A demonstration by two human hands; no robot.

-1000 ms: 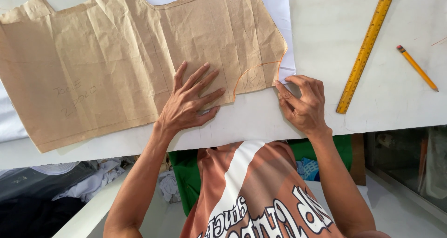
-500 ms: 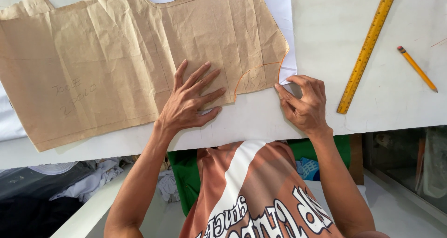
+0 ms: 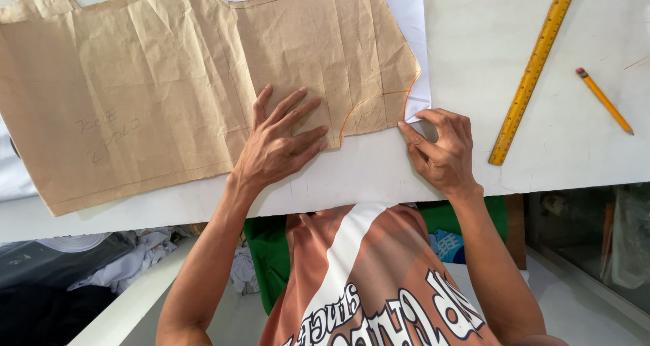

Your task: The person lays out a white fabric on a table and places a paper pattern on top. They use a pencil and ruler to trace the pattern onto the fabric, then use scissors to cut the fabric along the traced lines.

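- The brown paper pattern (image 3: 169,95) covers most of the white table (image 3: 474,61) to the left, with white fabric (image 3: 406,34) under it.
- The left hand (image 3: 277,146) lies flat on the pattern; the right hand (image 3: 440,149) sits at its lower right corner.
- Between the right hand and the yellow ruler (image 3: 535,68) lies a bare strip.
- The pencil (image 3: 604,100) lies right of the ruler, apart from it.
- Bare table runs along the near edge below the pattern.

Camera: 1 head-worn view, looking steeply down and forward over the table (image 3: 474,177) edge, close range; no 2nd view shares the scene.
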